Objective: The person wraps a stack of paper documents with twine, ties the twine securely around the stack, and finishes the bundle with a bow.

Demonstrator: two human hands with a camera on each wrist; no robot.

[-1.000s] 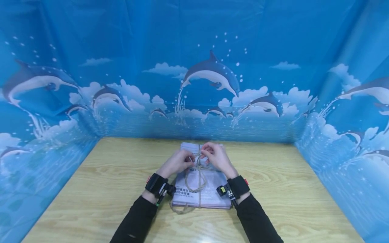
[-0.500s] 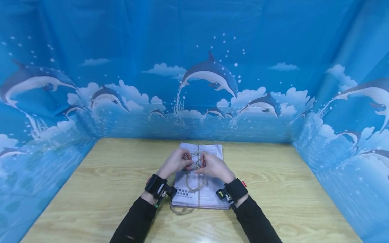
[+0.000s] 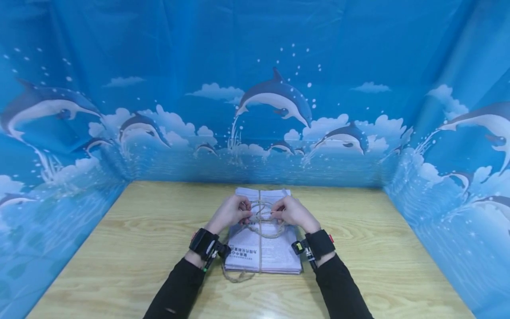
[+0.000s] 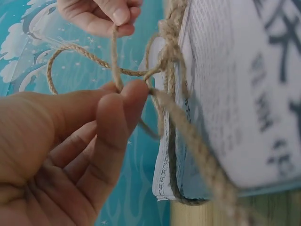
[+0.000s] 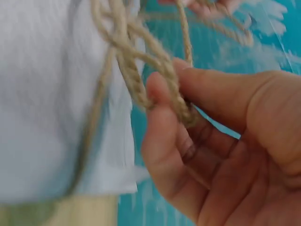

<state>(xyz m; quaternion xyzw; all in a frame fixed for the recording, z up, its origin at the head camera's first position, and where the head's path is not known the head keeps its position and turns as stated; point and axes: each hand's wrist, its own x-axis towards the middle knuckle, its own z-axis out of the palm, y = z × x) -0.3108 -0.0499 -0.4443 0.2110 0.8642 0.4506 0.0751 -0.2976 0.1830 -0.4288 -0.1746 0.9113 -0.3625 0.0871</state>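
Note:
A stack of newspapers [image 3: 275, 254] lies on the table, with jute rope [image 3: 260, 254] running over it and crossing near the far half. My left hand [image 3: 233, 212] is above the left side of the crossing. In the left wrist view, thumb and forefinger of the left hand [image 4: 89, 146] pinch a rope strand. Opposite it, my right hand [image 3: 292, 213] pinches rope at the right of the crossing. The right wrist view shows looped rope [image 5: 167, 80] between thumb and forefinger of the right hand [image 5: 225, 127]. A knotted bundle of rope [image 4: 169, 42] sits against the papers.
One loose rope end [image 3: 239, 279] trails onto the wooden table [image 3: 358, 248] at the stack's near left corner. Blue dolphin-printed curtains [image 3: 255, 164] enclose the table at the back and both sides.
The right hand moves in toward the left hand, then back out to the right. The rope loop that hung over the papers is now drawn toward the right hand. My left hand stays nearly in place.

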